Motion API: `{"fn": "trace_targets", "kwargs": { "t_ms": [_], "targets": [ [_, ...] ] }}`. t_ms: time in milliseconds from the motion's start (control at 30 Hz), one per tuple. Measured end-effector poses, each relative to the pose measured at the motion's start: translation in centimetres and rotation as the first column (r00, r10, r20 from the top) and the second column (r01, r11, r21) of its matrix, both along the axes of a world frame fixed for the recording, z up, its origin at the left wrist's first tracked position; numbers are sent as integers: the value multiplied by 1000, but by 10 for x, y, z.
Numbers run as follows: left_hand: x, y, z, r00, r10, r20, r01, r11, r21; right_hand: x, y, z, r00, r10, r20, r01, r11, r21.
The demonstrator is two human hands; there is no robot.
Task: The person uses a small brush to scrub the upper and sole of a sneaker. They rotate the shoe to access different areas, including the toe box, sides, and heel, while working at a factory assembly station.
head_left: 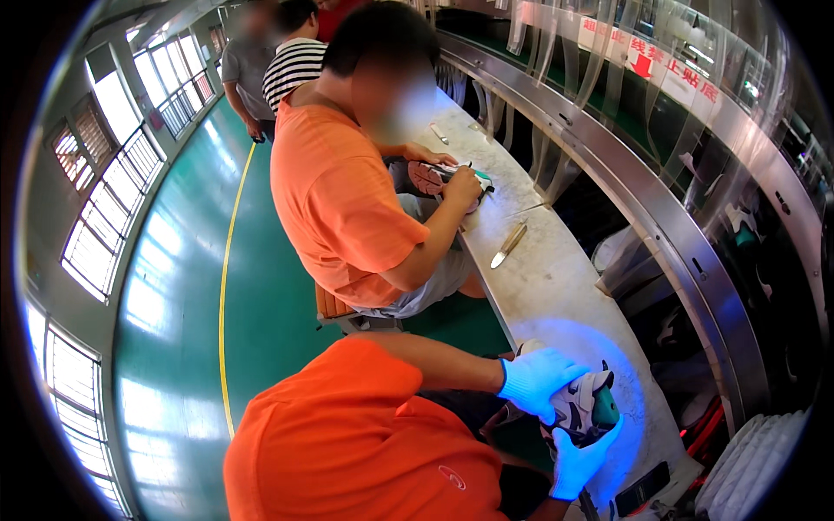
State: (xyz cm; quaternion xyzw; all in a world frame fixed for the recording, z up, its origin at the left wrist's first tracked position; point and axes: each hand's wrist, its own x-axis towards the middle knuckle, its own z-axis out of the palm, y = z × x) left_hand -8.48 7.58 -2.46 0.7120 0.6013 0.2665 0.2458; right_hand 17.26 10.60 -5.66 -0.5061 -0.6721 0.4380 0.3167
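A sneaker (576, 401) in white and grey with dark trim and a teal end panel is held over the bench edge, under bluish light. My left hand (540, 380), in a white glove that looks blue in this light, grips its upper side. From the near side, my right hand (584, 458), gloved the same way, curls around the shoe's lower side, thumb and fingers spread against it. The sole and the palm-side fingers are mostly hidden. A black phone (643, 489) lies on the bench beside my right hand.
A pale workbench (556, 282) runs away from me, carrying a wooden-handled knife (509, 245). Beside me, a seated co-worker in orange (347, 195) handles another sneaker (430, 178). A metal-framed line with clear plastic strips (599, 148) borders the bench's right. Rolled white material (751, 469) stands at lower right.
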Motion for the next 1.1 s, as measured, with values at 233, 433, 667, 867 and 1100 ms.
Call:
{"fn": "trace_targets", "kwargs": {
  "t_ms": [233, 433, 667, 867, 1100],
  "targets": [
    [-8, 3, -3, 997, -70, 16, 71, 996, -61, -1, -3, -4, 1000, -21, 11, 20, 999, 32],
    [-33, 4, -11, 957, -274, -90, 280, 959, 50, 5, 0, 2, 999, 21, 27, -22, 999, 34],
    [-30, 4, 8, 974, -220, -56, 216, 974, -67, 4, 4, -5, 1000, 16, -20, -16, 1000, -7],
    [-3, 1, 18, 996, -28, -85, 21, 997, -80, 3, 3, 1, 1000, -23, 21, 23, 1000, 16],
    [1, 12, 31, 1000, 4, -4, -5, 970, -242, -16, 22, 0, 987, 129, -99, -123, 990, 64]
  ]
}}
